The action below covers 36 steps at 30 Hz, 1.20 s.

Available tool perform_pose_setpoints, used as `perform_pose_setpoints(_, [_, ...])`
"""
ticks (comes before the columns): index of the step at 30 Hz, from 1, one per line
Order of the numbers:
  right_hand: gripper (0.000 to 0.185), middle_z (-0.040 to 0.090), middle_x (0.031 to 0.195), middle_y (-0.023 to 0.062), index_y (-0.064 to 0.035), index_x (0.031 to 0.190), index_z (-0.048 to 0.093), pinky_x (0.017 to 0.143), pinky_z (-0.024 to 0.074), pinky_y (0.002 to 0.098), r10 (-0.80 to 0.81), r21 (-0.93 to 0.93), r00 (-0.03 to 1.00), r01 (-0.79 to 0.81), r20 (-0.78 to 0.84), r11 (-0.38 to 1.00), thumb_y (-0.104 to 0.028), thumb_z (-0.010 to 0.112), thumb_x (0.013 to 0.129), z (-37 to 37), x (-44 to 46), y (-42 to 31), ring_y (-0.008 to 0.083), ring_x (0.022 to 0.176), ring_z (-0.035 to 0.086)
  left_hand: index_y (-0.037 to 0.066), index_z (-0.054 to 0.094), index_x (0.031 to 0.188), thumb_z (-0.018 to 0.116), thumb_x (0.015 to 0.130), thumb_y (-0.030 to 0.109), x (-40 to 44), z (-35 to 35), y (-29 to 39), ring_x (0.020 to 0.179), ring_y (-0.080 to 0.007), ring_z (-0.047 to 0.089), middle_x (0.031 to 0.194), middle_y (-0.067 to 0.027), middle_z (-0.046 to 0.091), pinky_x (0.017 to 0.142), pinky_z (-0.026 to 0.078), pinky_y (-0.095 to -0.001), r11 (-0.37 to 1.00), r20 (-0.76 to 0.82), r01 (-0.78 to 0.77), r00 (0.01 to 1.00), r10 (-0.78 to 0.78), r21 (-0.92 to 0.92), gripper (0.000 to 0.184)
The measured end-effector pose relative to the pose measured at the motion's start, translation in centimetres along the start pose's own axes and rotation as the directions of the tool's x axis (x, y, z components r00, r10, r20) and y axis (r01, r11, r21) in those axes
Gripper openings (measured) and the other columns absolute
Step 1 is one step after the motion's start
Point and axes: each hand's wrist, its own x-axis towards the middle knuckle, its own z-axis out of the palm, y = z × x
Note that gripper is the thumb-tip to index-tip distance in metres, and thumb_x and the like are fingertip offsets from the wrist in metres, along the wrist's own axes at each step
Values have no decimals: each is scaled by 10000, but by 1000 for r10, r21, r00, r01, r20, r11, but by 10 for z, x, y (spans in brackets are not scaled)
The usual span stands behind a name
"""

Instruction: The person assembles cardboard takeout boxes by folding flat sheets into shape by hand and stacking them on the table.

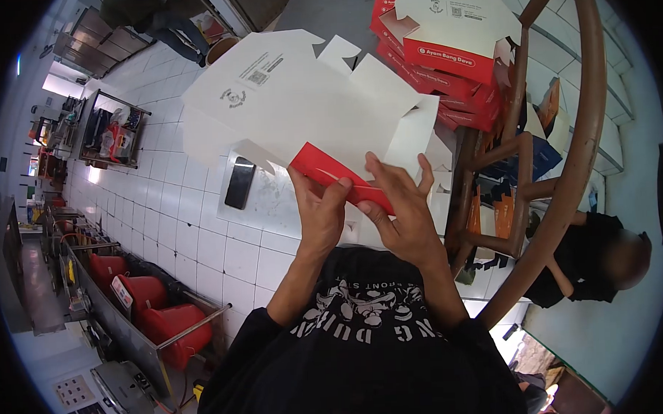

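Observation:
A large white cardboard box blank with printed text lies opened out in front of me, its near edge a red flap folded up. My left hand pinches the left part of this flap, thumb on its red face. On the right part, my right hand has its thumb at the flap's lower edge and its fingers over the white card. The side flaps at the right of the blank stand partly raised. A dark phone rests on the surface to the left.
Folded red and white boxes are stacked at the upper right beside a brown metal railing. Red containers stand lower left. One person is beyond the railing, another at the upper left.

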Motion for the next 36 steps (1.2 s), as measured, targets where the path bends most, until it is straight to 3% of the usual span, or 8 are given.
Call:
perform_pose_setpoints(4, [620, 655, 917, 43, -44, 1417, 285, 1062, -40, 542, 84, 110, 985, -101, 150, 989, -238, 559, 896, -7, -2, -4, 187, 1073, 535, 99, 261, 1213, 577, 795, -31, -1, 3, 0, 1014, -163, 487, 1122, -92, 432, 860, 439, -327, 999, -9, -13, 1000, 13, -52, 540])
perform_pose_setpoints(11, [620, 646, 944, 62, -63, 1378, 343, 1082, -8, 514, 120, 183, 990, -131, 73, 974, -234, 627, 855, -5, -4, 0, 188, 1021, 561, 96, 247, 1250, 561, 802, -39, -2, 5, 0, 1056, -173, 477, 1136, -95, 438, 895, 431, -349, 998, -12, -25, 1000, 24, -66, 563])
perform_pose_setpoints(13, [468, 638, 972, 68, -59, 1200, 517, 1079, 159, 505, 169, 198, 958, -123, -232, 972, -180, 706, 790, 5, -6, 6, 203, 993, 575, 96, 240, 1273, 553, 813, -32, 2, 4, 0, 1066, -173, 471, 1156, -97, 439, 921, 416, -359, 989, -99, -123, 988, 115, -82, 571])
perform_pose_setpoints(14, [468, 638, 972, 68, -59, 1200, 517, 1079, 159, 505, 164, 198, 959, -119, -230, 973, -180, 706, 790, 10, -10, 14, 203, 993, 575, 96, 240, 1273, 553, 813, -32, 4, 4, 0, 1066, -173, 471, 1156, -97, 439, 921, 416, -359, 988, -101, -128, 988, 119, -83, 571])
perform_pose_setpoints(16, [284, 626, 1029, 78, -27, 974, 604, 977, 376, 444, 130, 278, 933, -34, -336, 960, -107, 744, 740, 16, -16, 26, 224, 996, 577, 74, 286, 1259, 550, 839, 58, 6, 4, -1, 1123, -196, 456, 1197, -97, 435, 948, 405, -395, 973, -161, -229, 960, 228, 14, 496])
perform_pose_setpoints(21, [337, 617, 1013, 119, -12, 1080, 633, 764, 500, 325, 96, 252, 950, -19, -296, 967, -29, 709, 752, 15, -9, 10, 248, 960, 583, 81, 278, 1265, 543, 848, 50, 6, 9, 0, 1128, -196, 455, 1204, -100, 431, 969, 392, -403, 971, -219, -238, 947, 235, 13, 495])
perform_pose_setpoints(30, [316, 640, 935, 123, -9, 1064, 649, 691, 522, 285, 139, 291, 851, 18, -507, 957, -14, 714, 755, 33, -3, 5, 208, 780, 625, 110, 239, 1276, 570, 838, 27, -4, 0, -9, 1100, -199, 464, 1200, -97, 417, 927, 422, -392, 979, -122, -188, 973, 197, 81, 556])
perform_pose_setpoints(36, [309, 656, 857, 96, -15, 1084, 651, 647, 496, 266, 174, 402, 889, 13, -423, 915, -23, 699, 779, 39, -5, 17, 165, 747, 610, 126, 223, 1283, 594, 827, 15, -4, 0, -8, 1076, -186, 466, 1197, -90, 413, 916, 416, -376, 982, -76, -156, 983, 164, 109, 599])
